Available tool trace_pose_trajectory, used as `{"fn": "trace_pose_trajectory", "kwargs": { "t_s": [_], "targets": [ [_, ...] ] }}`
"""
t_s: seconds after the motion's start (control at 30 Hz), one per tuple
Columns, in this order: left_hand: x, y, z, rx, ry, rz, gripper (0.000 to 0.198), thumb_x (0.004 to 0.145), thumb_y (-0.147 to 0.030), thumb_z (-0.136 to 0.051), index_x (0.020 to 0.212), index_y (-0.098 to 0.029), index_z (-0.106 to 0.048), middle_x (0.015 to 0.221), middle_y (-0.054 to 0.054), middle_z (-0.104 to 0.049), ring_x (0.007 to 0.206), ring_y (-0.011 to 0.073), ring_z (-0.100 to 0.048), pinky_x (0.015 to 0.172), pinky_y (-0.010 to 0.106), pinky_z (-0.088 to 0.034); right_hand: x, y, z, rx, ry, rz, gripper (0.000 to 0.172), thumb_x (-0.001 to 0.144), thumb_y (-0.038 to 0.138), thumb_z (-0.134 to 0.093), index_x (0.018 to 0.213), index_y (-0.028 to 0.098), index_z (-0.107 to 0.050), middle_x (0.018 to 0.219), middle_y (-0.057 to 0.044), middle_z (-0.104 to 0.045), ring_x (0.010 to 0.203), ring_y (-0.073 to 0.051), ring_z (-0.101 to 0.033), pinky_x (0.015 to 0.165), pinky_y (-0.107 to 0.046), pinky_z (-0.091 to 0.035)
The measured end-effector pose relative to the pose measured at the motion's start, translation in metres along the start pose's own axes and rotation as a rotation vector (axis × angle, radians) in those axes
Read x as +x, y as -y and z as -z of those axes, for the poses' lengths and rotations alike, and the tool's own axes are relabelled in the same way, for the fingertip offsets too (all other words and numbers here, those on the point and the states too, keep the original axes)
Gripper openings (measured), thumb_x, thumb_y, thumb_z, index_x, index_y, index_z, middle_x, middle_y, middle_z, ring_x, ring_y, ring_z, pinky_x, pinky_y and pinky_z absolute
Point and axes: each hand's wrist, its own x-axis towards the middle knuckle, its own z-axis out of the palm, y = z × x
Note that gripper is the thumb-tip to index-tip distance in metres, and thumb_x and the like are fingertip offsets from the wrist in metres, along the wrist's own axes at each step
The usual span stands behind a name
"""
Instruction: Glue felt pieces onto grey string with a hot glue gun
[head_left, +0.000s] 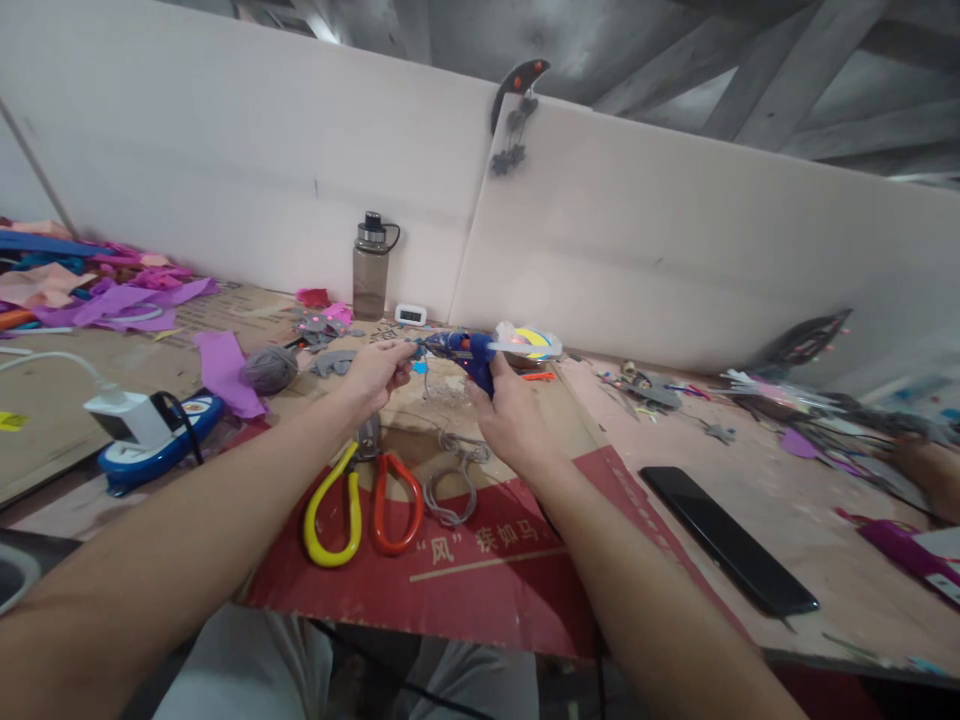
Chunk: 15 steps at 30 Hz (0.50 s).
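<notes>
My right hand [514, 415] is wrapped round the handle of a blue hot glue gun [474, 352], with a pale glue stick [525, 348] standing out of its back end. The gun's nozzle points left, toward my left hand [380, 375]. The fingers of that hand are pinched at the nozzle tip on a small dark bluish piece, too small to name. Below the hands lie scissors [360, 500] with one yellow and one red handle loop, beside a loose coil of grey cord [450, 490]. All of these are over a red and brown cardboard sheet [480, 590].
A black phone [727, 540] lies to the right. At left are a blue power strip [161, 440] with a white plug, a ball of grey yarn [270, 370] and purple felt scraps [142, 300]. A water bottle [371, 270] stands at the back. Another person's hand [930, 470] shows at far right.
</notes>
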Motion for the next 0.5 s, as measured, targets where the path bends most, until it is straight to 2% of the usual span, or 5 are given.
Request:
{"fn": "trace_pose_trajectory", "kwargs": {
  "t_s": [0.07,0.17,0.27,0.4,0.5],
  "targets": [
    [0.002,0.002,0.002,0.097,-0.009,-0.057,0.019,0.061,-0.024,-0.070,0.059,-0.014,-0.053,0.048,-0.004,-0.046,0.041,0.0044,-0.039,0.038,0.015,-0.027,-0.002,0.003,0.002,-0.078,0.007,0.071,0.036,0.084,0.022,-0.042,0.119,0.021,-0.048,0.108,-0.012,-0.060,0.098,-0.026,-0.056,0.081,-0.039,-0.045],
    [0.004,0.005,0.007,0.305,-0.044,-0.227,0.017,0.064,-0.029,-0.067,0.064,-0.015,-0.058,0.048,-0.004,-0.048,0.041,0.0048,-0.038,0.040,0.017,-0.026,-0.004,0.009,0.005,-0.159,0.031,0.182,0.039,0.085,0.020,-0.039,0.123,0.023,-0.047,0.110,-0.011,-0.059,0.100,-0.025,-0.053,0.082,-0.038,-0.044],
    [0.006,0.007,0.011,0.441,-0.077,-0.354,0.016,0.065,-0.030,-0.065,0.068,-0.015,-0.062,0.052,-0.004,-0.050,0.042,0.0048,-0.037,0.040,0.018,-0.024,-0.005,0.011,0.009,-0.189,0.028,0.204,0.041,0.083,0.018,-0.039,0.123,0.022,-0.047,0.111,-0.012,-0.058,0.101,-0.025,-0.052,0.083,-0.039,-0.043],
    [0.006,0.006,0.014,0.457,-0.092,-0.382,0.015,0.067,-0.031,-0.062,0.070,-0.016,-0.063,0.051,-0.004,-0.049,0.042,0.0057,-0.036,0.041,0.019,-0.025,0.002,-0.001,0.008,-0.053,-0.088,-0.011,0.037,0.082,0.023,-0.044,0.119,0.020,-0.049,0.103,-0.012,-0.061,0.093,-0.025,-0.058,0.079,-0.040,-0.045],
    [0.002,0.001,0.013,0.554,-0.095,-0.554,0.012,0.071,-0.027,-0.060,0.076,-0.017,-0.065,0.059,-0.002,-0.053,0.048,0.0070,-0.042,0.046,0.019,-0.033,0.009,-0.021,0.002,0.129,-0.127,-0.214,0.034,0.080,0.030,-0.049,0.112,0.019,-0.052,0.087,-0.008,-0.064,0.075,-0.022,-0.061,0.068,-0.037,-0.048]
  ]
}}
